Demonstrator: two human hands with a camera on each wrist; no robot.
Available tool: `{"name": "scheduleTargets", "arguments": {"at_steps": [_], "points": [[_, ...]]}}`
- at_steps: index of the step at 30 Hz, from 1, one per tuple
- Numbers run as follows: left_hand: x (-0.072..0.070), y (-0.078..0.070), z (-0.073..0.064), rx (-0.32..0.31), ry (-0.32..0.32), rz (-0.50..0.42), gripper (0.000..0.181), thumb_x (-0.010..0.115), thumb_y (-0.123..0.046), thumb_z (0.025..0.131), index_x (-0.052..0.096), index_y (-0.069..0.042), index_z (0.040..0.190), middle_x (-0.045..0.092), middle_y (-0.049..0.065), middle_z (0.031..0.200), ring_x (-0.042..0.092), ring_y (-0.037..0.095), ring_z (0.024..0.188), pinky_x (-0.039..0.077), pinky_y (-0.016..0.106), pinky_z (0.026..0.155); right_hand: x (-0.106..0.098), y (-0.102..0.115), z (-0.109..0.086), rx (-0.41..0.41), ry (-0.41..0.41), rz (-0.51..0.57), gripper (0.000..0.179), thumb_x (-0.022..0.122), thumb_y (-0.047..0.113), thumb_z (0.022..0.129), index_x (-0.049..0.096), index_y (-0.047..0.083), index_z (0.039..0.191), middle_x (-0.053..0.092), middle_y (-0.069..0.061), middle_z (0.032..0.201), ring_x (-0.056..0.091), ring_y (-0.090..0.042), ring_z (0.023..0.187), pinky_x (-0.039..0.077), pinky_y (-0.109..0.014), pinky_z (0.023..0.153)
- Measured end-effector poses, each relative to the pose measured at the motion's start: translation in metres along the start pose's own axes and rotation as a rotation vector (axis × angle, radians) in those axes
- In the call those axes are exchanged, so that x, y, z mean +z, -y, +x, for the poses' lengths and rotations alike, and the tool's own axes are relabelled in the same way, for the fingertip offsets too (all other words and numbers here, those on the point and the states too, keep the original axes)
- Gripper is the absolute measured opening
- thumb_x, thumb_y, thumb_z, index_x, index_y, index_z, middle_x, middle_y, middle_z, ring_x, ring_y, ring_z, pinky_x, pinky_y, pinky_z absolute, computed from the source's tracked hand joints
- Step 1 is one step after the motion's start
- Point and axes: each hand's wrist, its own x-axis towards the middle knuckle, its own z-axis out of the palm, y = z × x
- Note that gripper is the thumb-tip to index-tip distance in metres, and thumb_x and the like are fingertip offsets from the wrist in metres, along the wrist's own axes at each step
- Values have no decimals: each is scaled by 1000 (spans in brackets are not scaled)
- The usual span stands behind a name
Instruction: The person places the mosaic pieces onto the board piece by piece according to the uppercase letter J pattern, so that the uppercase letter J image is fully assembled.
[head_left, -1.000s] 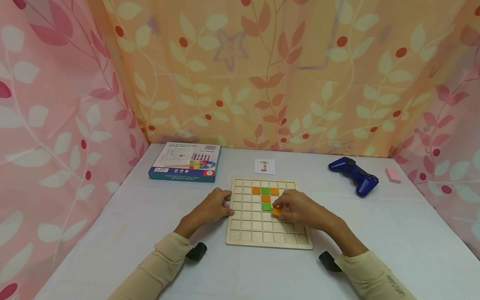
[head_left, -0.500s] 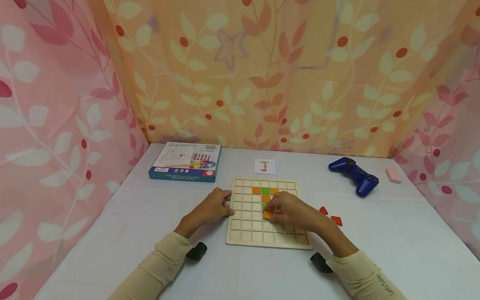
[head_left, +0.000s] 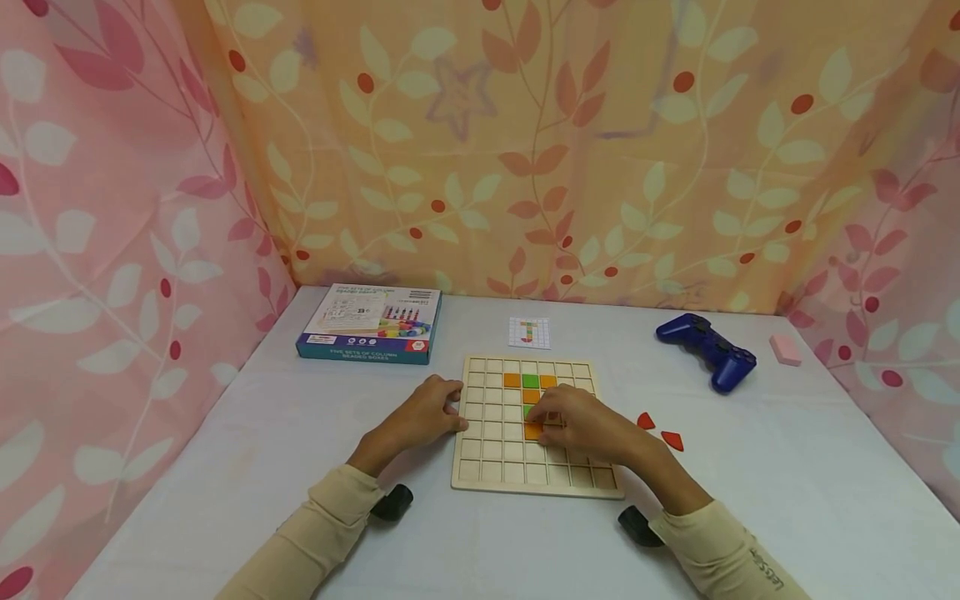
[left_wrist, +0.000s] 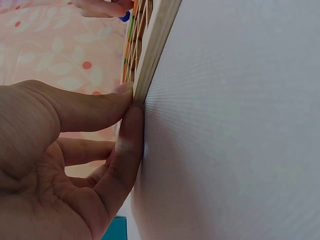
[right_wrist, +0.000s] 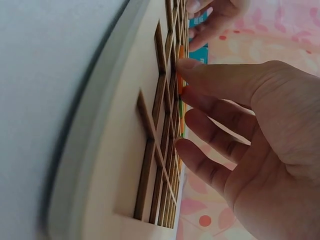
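A wooden grid board (head_left: 487, 479) lies flat on the table in the head view. My left hand (head_left: 423, 414) pinches its left edge, the thumb over the rim and a finger against its side in the left wrist view. My right hand (head_left: 585, 421) is over the board's middle, thumb and index finger at the two ends of an orange square tile (head_left: 532, 432) that sits in a cell. Directly above that tile is a green tile (head_left: 528, 412), partly covered by the fingers. Higher up, an orange tile (head_left: 532, 397) stands under a row of orange, green and orange tiles.
Two red pieces (head_left: 672, 440) lie right of the board, beside the right forearm. Behind the board is a pattern card (head_left: 529, 333). A boxed game (head_left: 367, 325) sits back left; a blue game controller (head_left: 707, 352) and a pink block (head_left: 785, 350) are at right.
My right hand has moved left and set the orange tile down flat into the cell below the green one. The red pieces have come into sight. My left hand has stayed put.
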Motion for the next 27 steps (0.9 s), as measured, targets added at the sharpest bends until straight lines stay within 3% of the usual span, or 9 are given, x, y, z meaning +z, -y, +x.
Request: {"name": "scheduleTargets", "arguments": {"at_steps": [4, 10, 18, 27], "points": [[-1, 0, 0, -4, 1, 1, 69, 83, -5, 91, 51, 8, 151, 57, 13, 116, 59, 20, 96, 56, 33, 89, -3, -2, -2, 10, -6, 27, 24, 82, 18, 94, 80, 14, 118, 75, 6, 114, 63, -19, 112, 54, -44, 101], [0, -2, 0, -14, 3, 9, 69, 83, -6, 91, 51, 7, 151, 57, 13, 116, 58, 20, 96, 55, 33, 88, -19, -14, -11, 46, -47, 110, 26, 81, 12, 94, 78, 8, 120, 73, 1, 106, 63, -19, 99, 55, -33, 87], [-1, -3, -1, -10, -3, 20, 69, 83, -6, 91, 52, 7, 151, 57, 13, 117, 58, 20, 97, 54, 34, 89, -50, -41, -30, 222, -83, 87, 34, 82, 20, 94, 76, 9, 125, 70, -1, 103, 59, -20, 96, 52, -30, 72], [0, -3, 0, -21, 2, 15, 70, 82, -5, 92, 50, 6, 152, 57, 13, 116, 58, 20, 97, 54, 32, 87, -72, -74, -51, 345, -29, 93, 43, 84, 16, 88, 73, 7, 129, 70, -5, 105, 60, -21, 98, 52, -36, 84]]}}
